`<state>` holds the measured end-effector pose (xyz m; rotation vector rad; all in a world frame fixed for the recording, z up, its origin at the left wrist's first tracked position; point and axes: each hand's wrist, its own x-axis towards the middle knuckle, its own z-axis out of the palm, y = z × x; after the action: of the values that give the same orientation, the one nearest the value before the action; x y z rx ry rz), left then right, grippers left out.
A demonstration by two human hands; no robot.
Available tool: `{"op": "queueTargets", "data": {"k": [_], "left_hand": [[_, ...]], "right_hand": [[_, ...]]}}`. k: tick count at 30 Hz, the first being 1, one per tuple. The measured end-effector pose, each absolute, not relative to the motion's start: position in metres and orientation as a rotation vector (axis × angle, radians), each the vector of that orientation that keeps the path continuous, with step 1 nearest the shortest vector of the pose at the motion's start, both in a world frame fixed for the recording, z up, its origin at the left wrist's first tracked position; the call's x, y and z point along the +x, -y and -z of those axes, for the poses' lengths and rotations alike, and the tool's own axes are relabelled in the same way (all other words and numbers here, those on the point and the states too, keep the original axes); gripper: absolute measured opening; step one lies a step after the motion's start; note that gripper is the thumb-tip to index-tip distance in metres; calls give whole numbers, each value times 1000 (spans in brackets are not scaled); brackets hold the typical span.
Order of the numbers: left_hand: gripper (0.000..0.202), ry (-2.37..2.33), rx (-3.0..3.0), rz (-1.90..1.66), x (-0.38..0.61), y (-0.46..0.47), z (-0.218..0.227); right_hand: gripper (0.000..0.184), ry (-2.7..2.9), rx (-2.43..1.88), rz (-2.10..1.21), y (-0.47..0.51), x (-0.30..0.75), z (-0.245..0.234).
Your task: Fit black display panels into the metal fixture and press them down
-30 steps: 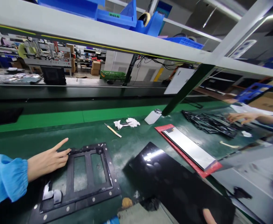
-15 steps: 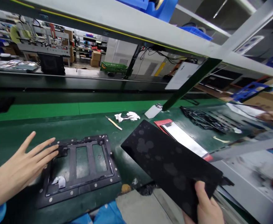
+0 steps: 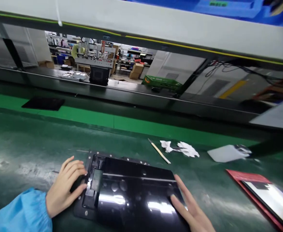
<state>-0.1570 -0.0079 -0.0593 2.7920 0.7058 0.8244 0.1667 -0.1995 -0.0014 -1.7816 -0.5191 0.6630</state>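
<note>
A glossy black screen panel (image 3: 136, 183) lies over most of a black frame (image 3: 83, 209) with small round metal dots along its border. The frame's left end shows past the panel. My right hand (image 3: 190, 206) grips the panel's right edge, thumb on top and fingers at the side. Over the frame's left edge my left hand (image 3: 67, 187) rests with its fingers apart, holding nothing. Whether the panel sits inside the frame or just above it, I cannot tell.
Behind the panel lie a thin knife-like tool (image 3: 159, 151) and crumpled white tissues (image 3: 187, 149). A white bottle (image 3: 226, 153) and a red-edged stack (image 3: 250, 177) are at the right. Another black panel (image 3: 43, 103) lies on the green strip. A shelf (image 3: 141, 19) hangs overhead.
My right hand has brought the panel left and down over the frame. My left hand has come to the frame's left edge. The view has turned left.
</note>
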Motion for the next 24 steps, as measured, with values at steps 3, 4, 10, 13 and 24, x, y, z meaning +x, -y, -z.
{"op": "queueTargets", "data": {"k": [3,4,10,13,24], "left_hand": [[43,-696,2780,-781,-149,8,62],[48,-679,2795,-751,-147,8,61],[55,-648,2813,-664,-144,3,63],[55,-655,2788,-664,-144,2,66],[54,-697,2750,-660,-143,1,70]], "right_hand": [[76,569,-1773,-736,180,158,5],[75,571,-1758,-770,175,157,6],[66,644,-1801,-747,158,153,15],[66,639,-1798,-764,154,153,20],[70,674,-1837,-766,149,156,28]]}}
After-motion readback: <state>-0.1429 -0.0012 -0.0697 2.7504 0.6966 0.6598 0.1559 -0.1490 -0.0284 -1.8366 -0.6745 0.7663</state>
